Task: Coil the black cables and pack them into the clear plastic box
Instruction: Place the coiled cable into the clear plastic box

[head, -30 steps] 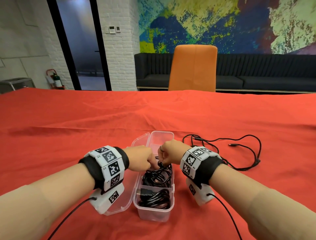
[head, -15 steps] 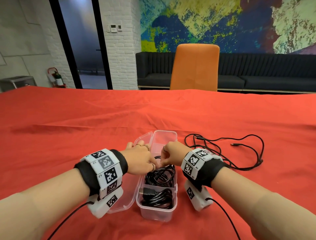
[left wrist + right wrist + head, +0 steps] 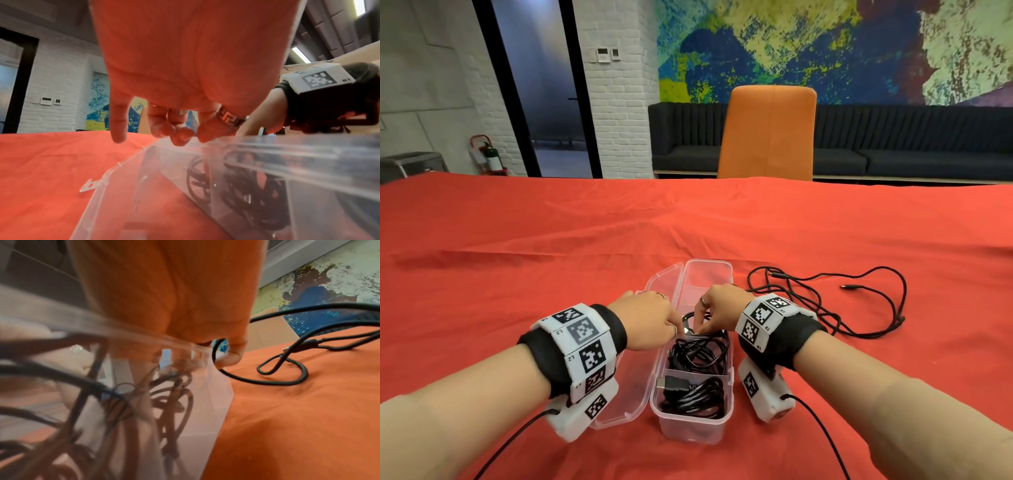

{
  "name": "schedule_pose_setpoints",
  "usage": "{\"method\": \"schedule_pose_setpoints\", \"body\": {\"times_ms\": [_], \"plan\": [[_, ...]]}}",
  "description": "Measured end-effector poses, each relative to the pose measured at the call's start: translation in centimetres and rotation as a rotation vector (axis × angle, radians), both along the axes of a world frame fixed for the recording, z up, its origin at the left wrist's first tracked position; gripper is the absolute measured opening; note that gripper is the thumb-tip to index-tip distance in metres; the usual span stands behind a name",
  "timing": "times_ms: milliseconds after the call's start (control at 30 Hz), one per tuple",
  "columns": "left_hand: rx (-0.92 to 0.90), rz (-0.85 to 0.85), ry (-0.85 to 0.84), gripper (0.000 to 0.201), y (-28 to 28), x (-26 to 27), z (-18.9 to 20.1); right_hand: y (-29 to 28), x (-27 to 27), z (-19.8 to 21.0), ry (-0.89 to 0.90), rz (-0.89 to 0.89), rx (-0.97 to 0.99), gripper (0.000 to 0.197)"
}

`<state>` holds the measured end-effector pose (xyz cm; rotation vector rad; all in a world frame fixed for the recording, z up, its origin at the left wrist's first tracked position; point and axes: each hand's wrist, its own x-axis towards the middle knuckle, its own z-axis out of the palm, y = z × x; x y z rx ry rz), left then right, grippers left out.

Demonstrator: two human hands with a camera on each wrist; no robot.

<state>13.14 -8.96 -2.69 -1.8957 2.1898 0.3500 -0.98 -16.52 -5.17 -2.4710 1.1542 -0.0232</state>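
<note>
The clear plastic box (image 3: 693, 426) stands open on the red cloth, its lid (image 3: 628, 387) folded out to the left. One coiled black cable (image 3: 697, 397) lies in the near compartment. A second coil (image 3: 703, 354) fills the middle compartment. Both hands hover over that second coil. My right hand (image 3: 717, 308) pinches its top loop. My left hand (image 3: 650, 320) meets it from the left, thumb and index on the cable end, the other fingers curled above the rim (image 3: 287, 151). A loose black cable (image 3: 859, 301) sprawls to the right of the box.
The far compartment of the box (image 3: 705, 277) holds nothing. The loose cable (image 3: 287, 381) lies close to my right wrist. An orange chair (image 3: 767, 133) stands at the table's far edge, with a dark sofa behind it.
My left hand has moved right from the lid edge to the coil and its fingers have curled in. My right hand stays at the coil, a little lower.
</note>
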Motion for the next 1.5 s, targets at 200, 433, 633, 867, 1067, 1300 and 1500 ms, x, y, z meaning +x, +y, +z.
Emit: {"method": "schedule_pose_setpoints", "body": {"times_ms": [200,433,633,867,1067,1300,1500], "plan": [[0.015,-0.025,-0.034,0.040,-0.3,-0.1,0.0,0.0,-0.3,0.6,0.028,0.073,0.022,0.014],[-0.046,0.028,0.203,0.039,-0.7,0.3,0.2,-0.1,-0.9,0.8,0.010,0.075,0.010,0.013],[-0.072,0.031,0.187,0.040,-0.4,0.4,0.3,0.3,-1.6,1.1,-0.037,0.064,-0.037,0.017],[-0.117,0.072,0.279,0.030,-1.1,0.6,0.0,0.8,-2.9,1.6,-0.112,0.021,-0.070,0.019],[-0.203,0.054,0.329,0.018,-1.3,0.6,-0.5,0.9,-3.4,1.5,-0.171,0.012,0.018,0.028],[-0.189,0.075,0.267,0.018,-2.1,0.4,-1.3,1.3,-3.0,1.2,-0.169,0.064,0.079,0.019],[-0.170,0.065,0.175,0.020,-2.7,0.1,-1.7,0.5,-2.3,0.8,-0.115,0.059,0.055,0.020]]}}
